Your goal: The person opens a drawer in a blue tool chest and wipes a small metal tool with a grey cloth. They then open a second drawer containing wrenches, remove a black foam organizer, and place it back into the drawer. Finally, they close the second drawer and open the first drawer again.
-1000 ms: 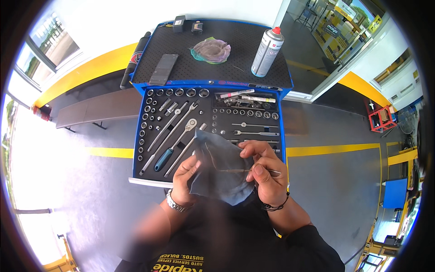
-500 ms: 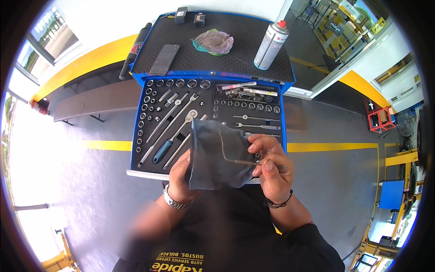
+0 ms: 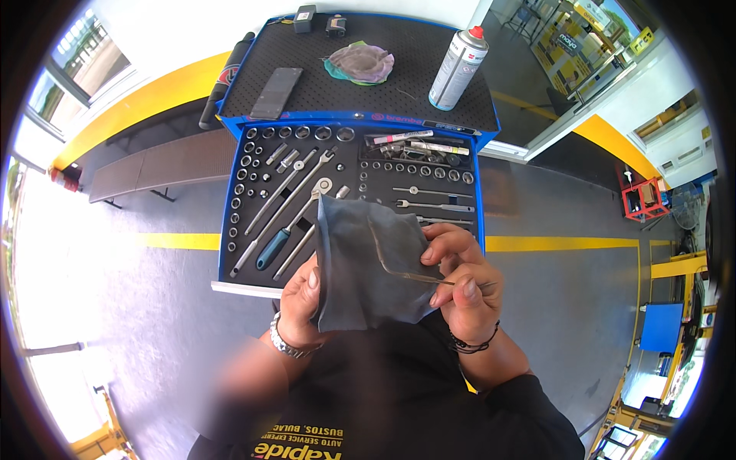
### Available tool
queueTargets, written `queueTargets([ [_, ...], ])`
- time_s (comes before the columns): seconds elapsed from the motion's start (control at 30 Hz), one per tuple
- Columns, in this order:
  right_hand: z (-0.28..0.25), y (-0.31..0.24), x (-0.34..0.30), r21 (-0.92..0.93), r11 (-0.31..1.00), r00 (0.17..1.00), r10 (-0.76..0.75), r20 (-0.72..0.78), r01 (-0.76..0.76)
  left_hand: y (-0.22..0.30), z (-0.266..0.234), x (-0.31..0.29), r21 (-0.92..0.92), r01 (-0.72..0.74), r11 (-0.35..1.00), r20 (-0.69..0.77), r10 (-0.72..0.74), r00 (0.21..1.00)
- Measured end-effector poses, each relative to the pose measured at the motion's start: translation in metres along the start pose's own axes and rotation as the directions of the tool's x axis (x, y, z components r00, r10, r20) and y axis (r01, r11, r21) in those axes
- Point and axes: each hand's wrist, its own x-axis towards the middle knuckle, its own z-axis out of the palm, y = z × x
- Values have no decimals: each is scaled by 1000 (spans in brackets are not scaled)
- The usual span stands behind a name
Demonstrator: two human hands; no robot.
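A dark grey-blue sheet, seemingly cloth [image 3: 353, 268], is held up in front of my chest, over the near edge of a tool drawer. My left hand [image 3: 301, 303] grips its left edge, thumb in front and the other fingers hidden behind. On the right side, my right hand [image 3: 464, 284] pinches a thin brownish bent wire [image 3: 414, 276] between thumb and finger. The wire lies across the face of the sheet, bending upward near the middle. Fingers of the right hand also touch the sheet's right edge.
The open drawer [image 3: 253, 288] holds sockets, ratchets [image 3: 323, 186] and marker pens [image 3: 402, 136]. On the blue cabinet top [image 3: 307, 50] are a phone [image 3: 277, 93], a crumpled rag [image 3: 359, 63], a spray can [image 3: 458, 69] and small dark boxes. A long bench [image 3: 165, 161] stands left.
The sheet and both hands have shifted slightly lower in view, with the right hand a little farther right. The wire's end now shows more plainly at the right thumb.
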Motion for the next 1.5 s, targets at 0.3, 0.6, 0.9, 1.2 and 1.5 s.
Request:
queueTargets([
  [0.3,-5,-8,5,-198,974,989,-93,111,114,1,4,-5,-27,-18,999,80,20,997],
  [0.6,-4,-13,6,-315,938,987,-118,111,148,1,1,-11,-37,-21,999,7,21,1000],
  [0.9,-2,-26,15,-444,888,986,-51,157,117,-1,16,-2,16,-106,994,-5,106,994],
  [1.2,12,-3,6,-646,760,972,96,215,68,-11,-3,21,623,-185,760,-153,350,924],
  [1.5,0,59,-28,-812,581,952,272,140,-46,-27,-51,43,986,-68,-154,138,505,852],
])
